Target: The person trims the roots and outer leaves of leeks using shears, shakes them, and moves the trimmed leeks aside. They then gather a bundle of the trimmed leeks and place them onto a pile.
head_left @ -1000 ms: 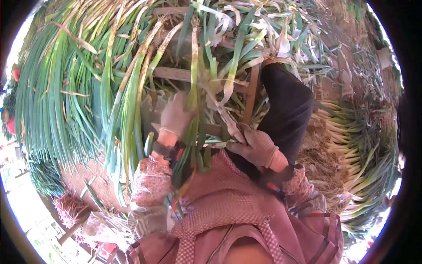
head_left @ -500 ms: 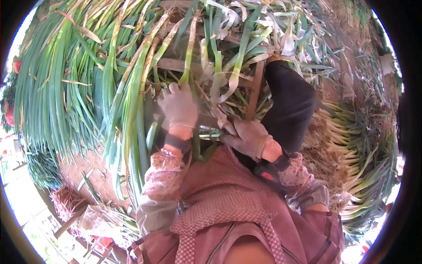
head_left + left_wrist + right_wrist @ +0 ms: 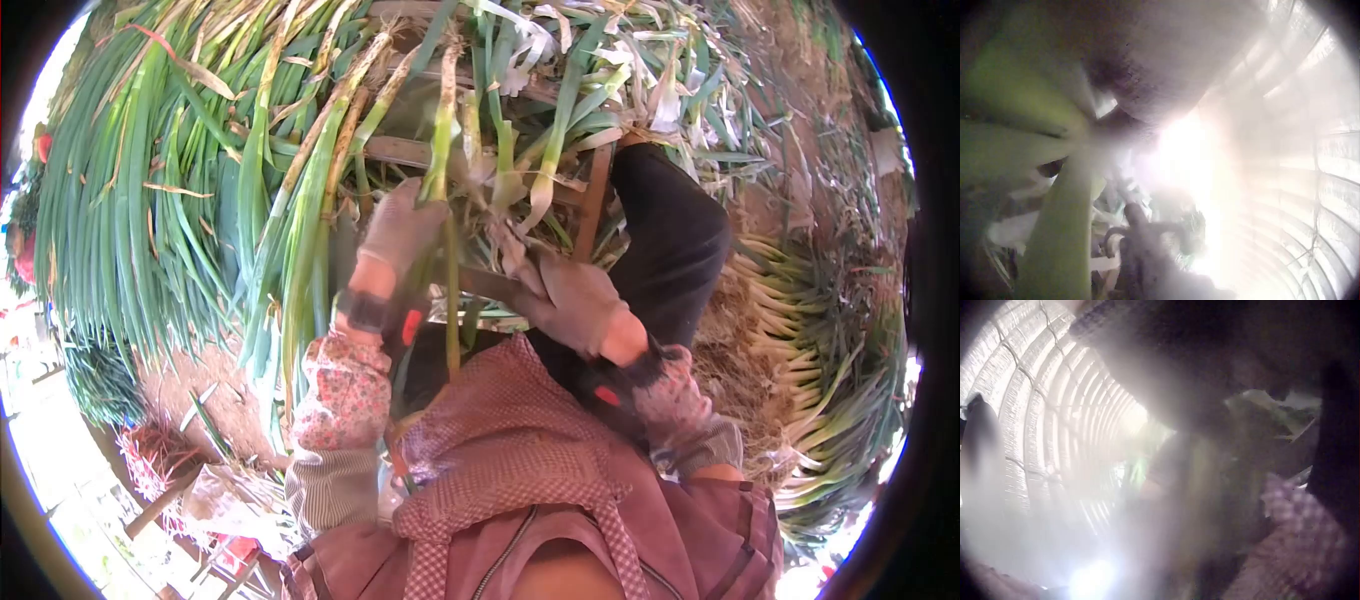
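Note:
In the head view my gloved left hand (image 3: 400, 232) grips a long green onion (image 3: 441, 130) around its stalk and holds it upright over my lap. My gloved right hand (image 3: 572, 298) sits just to its right and pinches pale outer skin (image 3: 508, 248) at the same stalk. The left wrist view is blurred and shows only a thick green stalk (image 3: 1060, 237) under the glove (image 3: 1160, 62). Glare and blur in the right wrist view leave nothing there that I can make out.
A big heap of green onions (image 3: 150, 180) lies over a wooden frame (image 3: 585, 215) ahead and to the left. Trimmed white stalks (image 3: 800, 330) are stacked at the right on dry husks. My dark trouser knee (image 3: 670, 240) and checked apron (image 3: 500, 440) fill the foreground.
My left hand has turned and shifted slightly left and up, swinging the onion stalk more upright. The right hand stays in nearly the same place, still at the skin.

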Demonstrator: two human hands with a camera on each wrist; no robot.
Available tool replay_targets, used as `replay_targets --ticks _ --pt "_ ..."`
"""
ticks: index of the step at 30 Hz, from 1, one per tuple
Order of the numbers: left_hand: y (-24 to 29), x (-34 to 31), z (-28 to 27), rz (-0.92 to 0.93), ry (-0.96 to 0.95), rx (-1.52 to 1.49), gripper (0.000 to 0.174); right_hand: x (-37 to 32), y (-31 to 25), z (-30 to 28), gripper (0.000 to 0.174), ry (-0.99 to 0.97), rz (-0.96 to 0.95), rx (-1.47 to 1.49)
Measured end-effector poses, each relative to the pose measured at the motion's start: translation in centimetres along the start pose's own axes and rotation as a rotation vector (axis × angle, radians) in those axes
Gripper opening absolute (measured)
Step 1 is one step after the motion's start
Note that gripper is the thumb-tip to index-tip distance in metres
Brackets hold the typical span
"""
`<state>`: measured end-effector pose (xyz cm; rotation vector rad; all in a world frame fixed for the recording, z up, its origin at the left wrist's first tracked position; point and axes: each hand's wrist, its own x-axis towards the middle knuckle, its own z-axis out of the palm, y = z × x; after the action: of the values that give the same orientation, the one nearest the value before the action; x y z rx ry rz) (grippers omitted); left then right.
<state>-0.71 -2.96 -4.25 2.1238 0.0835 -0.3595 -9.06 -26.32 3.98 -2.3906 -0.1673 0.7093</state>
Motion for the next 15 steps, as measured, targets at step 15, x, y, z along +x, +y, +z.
replay_targets --ticks 15 --pt "-2.1 -3.6 0.9 -0.223 -0.098 -0.66 0.044 5.4 1.9 -0.3 0.054 0.005 -0.03 -0.17"
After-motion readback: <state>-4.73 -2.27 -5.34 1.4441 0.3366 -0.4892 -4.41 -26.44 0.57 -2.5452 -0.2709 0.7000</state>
